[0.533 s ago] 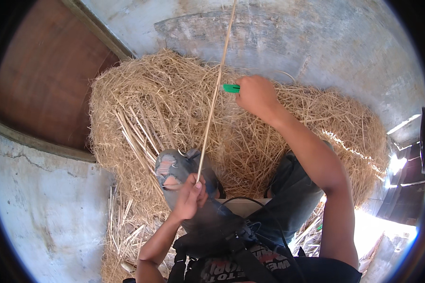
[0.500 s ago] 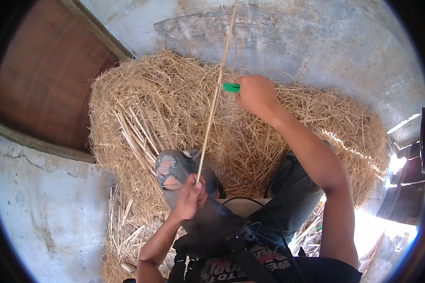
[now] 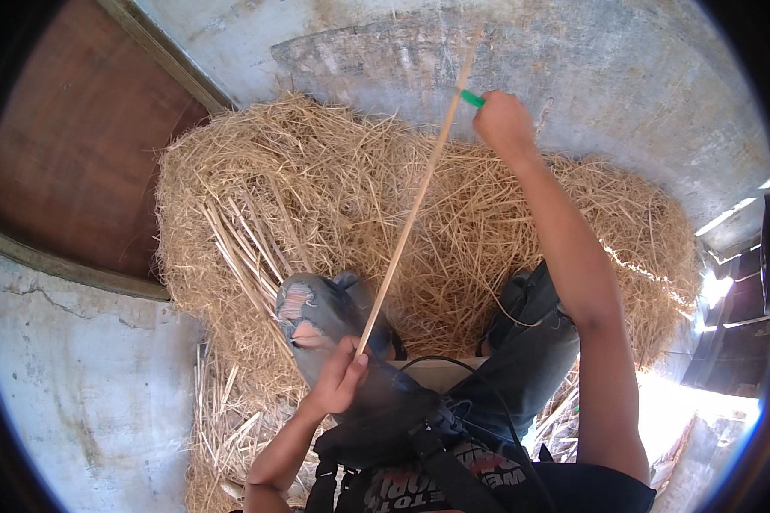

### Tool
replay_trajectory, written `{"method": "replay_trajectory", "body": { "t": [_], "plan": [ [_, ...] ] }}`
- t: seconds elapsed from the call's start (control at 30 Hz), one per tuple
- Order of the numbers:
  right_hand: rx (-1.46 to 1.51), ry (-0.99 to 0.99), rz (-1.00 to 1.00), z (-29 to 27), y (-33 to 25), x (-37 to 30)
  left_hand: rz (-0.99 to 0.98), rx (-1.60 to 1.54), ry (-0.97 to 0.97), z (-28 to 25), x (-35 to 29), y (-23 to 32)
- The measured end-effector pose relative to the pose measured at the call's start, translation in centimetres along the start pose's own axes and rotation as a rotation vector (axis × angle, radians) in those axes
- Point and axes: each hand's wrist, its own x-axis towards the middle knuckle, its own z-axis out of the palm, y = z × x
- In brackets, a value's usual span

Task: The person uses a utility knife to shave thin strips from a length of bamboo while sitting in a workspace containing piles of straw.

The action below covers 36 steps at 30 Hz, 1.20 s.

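a long, thin tan strip point(image 3: 418, 205) slants up rightward from the left hand point(image 3: 339, 378), far end blurred; a green tool point(image 3: 471, 99) in the right hand point(image 3: 505, 125) is touching or just beside it.

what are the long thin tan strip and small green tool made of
Long thin tan strip: probably bamboo or wood, fairly matte, from its straw colour and straightness. Small green tool: likely plastic, from its bright even colour; blur leaves the finish unclear.
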Motion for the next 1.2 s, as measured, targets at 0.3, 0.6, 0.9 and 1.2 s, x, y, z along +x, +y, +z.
{"method": "replay_trajectory", "body": {
  "t": [0.3,0.6,0.9,1.2],
  "plan": [
    [-0.027,0.142,0.384,-1.7,12.1,3.8,-0.259,-0.454,-0.202,-5.1,-6.6,-0.2],
    [0.137,0.059,0.139,-2.4,8.3,3.2,0.231,-0.56,0.213,-4.4,-2.3,2.4],
    [0.518,-0.803,-0.179,-2.6,-7.1,-8.9,0.519,-0.064,0.593,2.1,8.2,7.8],
    [0.914,-1.241,-0.56,-2.3,-7.7,-12.9,0.438,-0.269,0.631,3.7,12.2,6.8]
  ]
}}
